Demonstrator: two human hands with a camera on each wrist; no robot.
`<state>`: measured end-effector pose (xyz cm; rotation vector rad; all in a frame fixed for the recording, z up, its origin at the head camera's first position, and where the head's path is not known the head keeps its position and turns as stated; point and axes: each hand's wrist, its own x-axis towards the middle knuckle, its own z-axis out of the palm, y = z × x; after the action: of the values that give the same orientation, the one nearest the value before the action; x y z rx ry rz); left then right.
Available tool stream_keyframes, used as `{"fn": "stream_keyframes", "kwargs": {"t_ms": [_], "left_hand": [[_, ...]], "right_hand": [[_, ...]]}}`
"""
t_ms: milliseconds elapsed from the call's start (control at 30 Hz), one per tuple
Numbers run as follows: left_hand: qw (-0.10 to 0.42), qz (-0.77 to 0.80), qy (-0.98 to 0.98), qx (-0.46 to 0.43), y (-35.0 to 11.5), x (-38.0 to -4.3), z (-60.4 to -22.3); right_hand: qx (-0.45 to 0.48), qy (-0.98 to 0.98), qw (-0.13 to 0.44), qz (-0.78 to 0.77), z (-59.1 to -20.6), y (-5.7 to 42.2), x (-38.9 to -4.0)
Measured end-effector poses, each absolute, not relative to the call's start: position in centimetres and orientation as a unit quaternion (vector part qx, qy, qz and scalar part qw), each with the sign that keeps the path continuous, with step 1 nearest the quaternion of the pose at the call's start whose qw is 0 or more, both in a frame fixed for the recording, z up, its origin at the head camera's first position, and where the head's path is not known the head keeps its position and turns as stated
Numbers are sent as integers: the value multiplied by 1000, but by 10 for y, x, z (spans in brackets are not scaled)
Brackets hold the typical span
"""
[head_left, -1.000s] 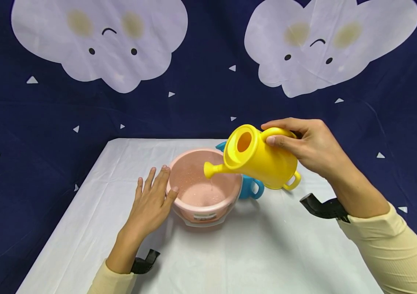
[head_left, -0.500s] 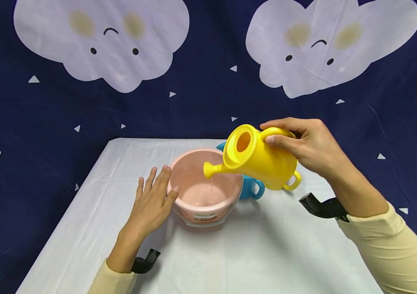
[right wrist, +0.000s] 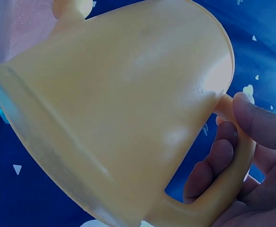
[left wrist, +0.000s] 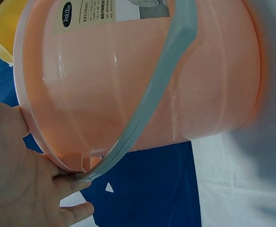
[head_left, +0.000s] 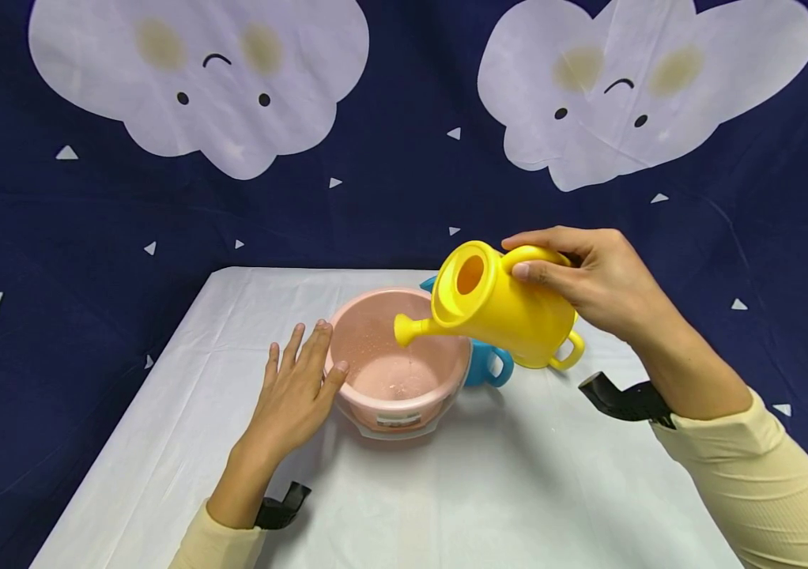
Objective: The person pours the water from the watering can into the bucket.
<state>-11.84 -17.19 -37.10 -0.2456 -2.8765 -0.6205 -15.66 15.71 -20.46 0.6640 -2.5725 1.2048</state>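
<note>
In the head view, the pink bucket [head_left: 404, 404] stands toward the surface's [head_left: 518, 490] far edge, right of its far left corner. The right hand [head_left: 592, 276] holds the yellow watering can [head_left: 525, 320] tilted, spout [head_left: 418, 328] over the bucket; a sideways drift could send drips onto the surface or the blue vessel [head_left: 478, 365] beside it. The left hand [head_left: 293, 391] has its fingers spread at the rim.

In the left wrist view, they touch rather than clamp near the grey handle [left wrist: 147, 104]; a knock might shift the bucket.

In the right wrist view, fingers wrap the can's handle [right wrist: 242, 165]; overtilting could spill through its top opening.
</note>
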Motion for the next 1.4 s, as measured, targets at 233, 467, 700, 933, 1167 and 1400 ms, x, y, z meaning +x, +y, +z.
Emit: {"fn": "stream_keyframes", "kwargs": {"t_ms": [233, 467, 700, 933, 1167, 1400], "left_hand": [[95, -209, -970, -83, -172, -118, -371], [94, -210, -970, -81, -172, -117, -371], [93, -210, -970, -82, -172, -117, -371], [92, -211, -970, -81, -172, -117, -371], [92, -212, -970, -82, -172, -118, -372], [92, -212, -969, -83, -172, -118, -371]], "right_hand": [[222, -879, 111, 406, -205, 157, -157], [225, -880, 114, 402, -205, 156, -158], [227, -884, 115, 393, -203, 154, -158], [229, -889, 117, 378, -202, 152, -159], [232, -894, 119, 366, -201, 150, -160], [244, -893, 126, 357, -200, 148, -161]]}}
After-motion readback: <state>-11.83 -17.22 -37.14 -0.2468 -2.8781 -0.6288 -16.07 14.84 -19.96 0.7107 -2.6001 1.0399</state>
